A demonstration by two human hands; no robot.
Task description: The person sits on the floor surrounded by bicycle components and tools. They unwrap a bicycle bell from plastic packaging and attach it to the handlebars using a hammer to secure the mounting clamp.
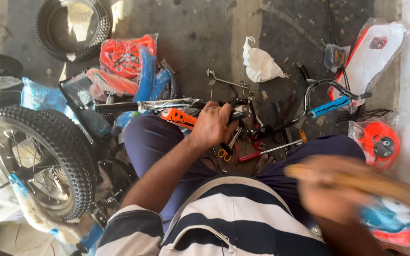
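Note:
I sit on a concrete floor with bicycle parts around me. My left hand (213, 124) is closed around the middle of a plastic-wrapped handlebar (162, 105) with black grips, held over my left knee. An orange plastic piece (179, 117) sits just beside that hand. My right hand (330, 189) is blurred near my right knee and grips a long wooden-handled tool (357, 180); its head is out of sight.
A spoked wheel with knobby tyre (39, 161) lies at left, another tyre (72, 28) at back left. Wrapped orange and blue parts (129, 66), a white rag (260, 62), a blue-gripped handlebar (330, 105), a red screwdriver (262, 152), orange-handled scissors (224, 154) and wrapped plastic pieces (379, 142) lie around.

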